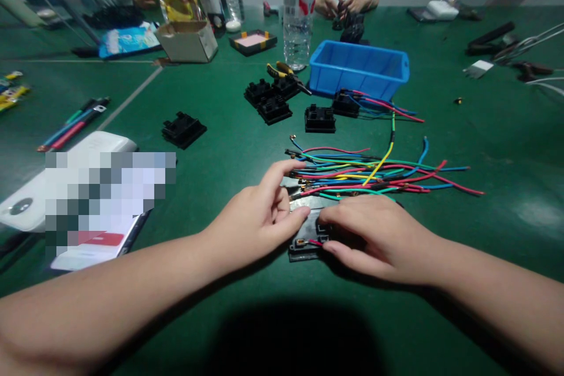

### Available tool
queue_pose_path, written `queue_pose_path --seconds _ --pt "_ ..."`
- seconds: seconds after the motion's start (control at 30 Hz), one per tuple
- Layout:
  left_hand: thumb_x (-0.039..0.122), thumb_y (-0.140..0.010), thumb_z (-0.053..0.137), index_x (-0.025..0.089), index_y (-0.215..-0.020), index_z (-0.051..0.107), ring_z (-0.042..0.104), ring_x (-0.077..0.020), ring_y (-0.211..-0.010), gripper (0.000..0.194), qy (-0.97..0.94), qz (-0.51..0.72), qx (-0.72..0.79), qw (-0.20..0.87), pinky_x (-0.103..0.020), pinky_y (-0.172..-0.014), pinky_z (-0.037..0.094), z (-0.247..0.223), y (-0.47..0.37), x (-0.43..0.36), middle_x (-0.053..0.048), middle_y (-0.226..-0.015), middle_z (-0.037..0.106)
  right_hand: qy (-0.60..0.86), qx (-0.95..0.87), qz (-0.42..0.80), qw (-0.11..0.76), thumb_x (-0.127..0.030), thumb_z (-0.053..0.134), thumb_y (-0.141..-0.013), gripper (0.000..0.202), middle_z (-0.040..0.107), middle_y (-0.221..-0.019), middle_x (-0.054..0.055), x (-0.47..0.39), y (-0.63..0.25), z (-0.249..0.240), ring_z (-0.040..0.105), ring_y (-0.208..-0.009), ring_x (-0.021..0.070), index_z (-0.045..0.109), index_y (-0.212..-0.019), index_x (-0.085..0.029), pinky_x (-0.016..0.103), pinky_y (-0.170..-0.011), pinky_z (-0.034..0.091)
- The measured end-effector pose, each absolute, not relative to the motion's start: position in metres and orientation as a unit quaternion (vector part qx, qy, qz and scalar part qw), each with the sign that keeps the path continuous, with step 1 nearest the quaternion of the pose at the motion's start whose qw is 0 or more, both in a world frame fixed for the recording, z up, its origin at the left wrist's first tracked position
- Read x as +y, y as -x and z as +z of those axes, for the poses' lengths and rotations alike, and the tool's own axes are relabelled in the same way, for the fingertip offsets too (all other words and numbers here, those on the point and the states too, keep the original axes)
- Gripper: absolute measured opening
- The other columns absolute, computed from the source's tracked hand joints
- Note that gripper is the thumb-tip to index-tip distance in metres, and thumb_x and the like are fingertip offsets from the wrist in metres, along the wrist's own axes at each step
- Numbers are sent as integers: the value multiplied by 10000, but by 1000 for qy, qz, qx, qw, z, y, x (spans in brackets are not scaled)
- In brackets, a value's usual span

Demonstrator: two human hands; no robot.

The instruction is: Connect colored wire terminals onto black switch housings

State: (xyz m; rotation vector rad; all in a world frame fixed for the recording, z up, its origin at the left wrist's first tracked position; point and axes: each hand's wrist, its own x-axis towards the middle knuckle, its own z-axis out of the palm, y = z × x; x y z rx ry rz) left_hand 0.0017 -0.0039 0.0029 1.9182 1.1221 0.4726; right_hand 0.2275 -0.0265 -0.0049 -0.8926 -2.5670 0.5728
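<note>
A black plastic part [304, 251] lies on the green table between my hands, with a short red wire [314, 242] and a metal terminal at its near end. My left hand [267, 208] has its thumb at the part's upper left, its index finger stretched toward the wires and its other fingers curled. Curved over the part's right side, my right hand [374, 235] has its thumb beside the red wire and its fingertips on the far edge; whatever they grip is hidden. Just beyond both hands spreads a bundle of red, blue, green and yellow wires [352, 175].
Several black parts [274, 109], pliers [282, 70], a blue bin [359, 64] and a bottle [297, 23] stand farther back. A phone [101, 241] and a white device [101, 145] lie left. Two people sit across the table [211, 111].
</note>
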Motion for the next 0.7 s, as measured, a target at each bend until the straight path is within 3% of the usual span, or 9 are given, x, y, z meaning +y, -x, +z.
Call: queue_pose_path --seconds 0.07,0.17,0.4,0.6,0.7 --pt "316 -914 563 267 -1479 239 532 -111 -545 653 -757 187 456 430 -218 -544 383 3 -2 -4 105 -626 513 317 -907 207 186 -308 517 -952 181 651 -762 5 -27 -228 -5 533 -645 127 622 -959 -161 258 -600 343" --pt "325 -919 559 275 -1498 207 536 -118 -559 680 -746 196 460 440 -230 -544 388 2 -2 -5 96 -644 521 315 -905 210 192 -304 526 -948 169 637 -744 -5 -27 -228 -4 521 -633 120 618 -956 -162 251 -594 341" --pt "294 -934 519 232 -1382 380 465 -104 -590 473 -713 279 466 443 -238 -552 382 -2 -1 -3 62 -751 513 313 -908 200 195 -306 531 -950 168 630 -743 -7 -25 -227 -6 520 -639 118 615 -960 -161 251 -599 343" --pt "290 -919 521 221 -1375 449 509 -125 -605 467 -727 239 502 402 -260 -584 389 2 -3 1 66 -685 539 312 -909 195 194 -294 533 -943 167 621 -733 -10 -25 -227 -6 505 -623 114 618 -962 -151 252 -589 336" --pt "295 -925 508 230 -1285 537 512 -130 -613 367 -733 235 505 392 -265 -589 387 0 -3 3 61 -681 545 314 -909 197 193 -298 536 -943 163 620 -737 -11 -26 -228 -5 505 -628 113 613 -965 -156 249 -595 337"
